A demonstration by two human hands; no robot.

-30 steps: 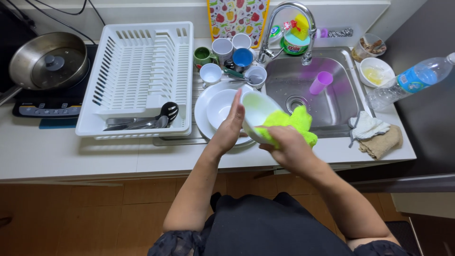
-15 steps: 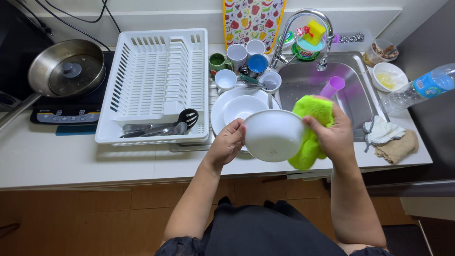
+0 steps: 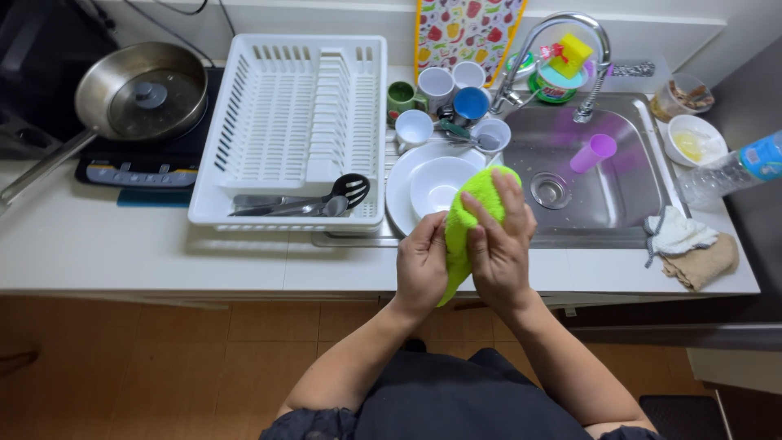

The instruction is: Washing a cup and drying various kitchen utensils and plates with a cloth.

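Fluffy lime-green cloth point(image 3: 461, 232) sits clasped between left hand point(image 3: 421, 265) and right hand point(image 3: 499, 244), above round white bowl point(image 3: 440, 184).

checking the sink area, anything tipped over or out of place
A purple cup lies on its side in the sink, and a clear plastic bottle lies tipped at the right counter edge. Nothing looks spilled.

A white dish rack point(image 3: 293, 122) sits up and to the left of the hands, with dark spoons point(image 3: 301, 204) in its front tray. Further left is a pan with a glass lid point(image 3: 140, 91). Some cups point(image 3: 444, 102) stand just above the hands. A purple cup point(image 3: 593, 152) lies in the sink point(image 3: 643, 195) to the right. Two rags point(image 3: 692, 248) lie far right.
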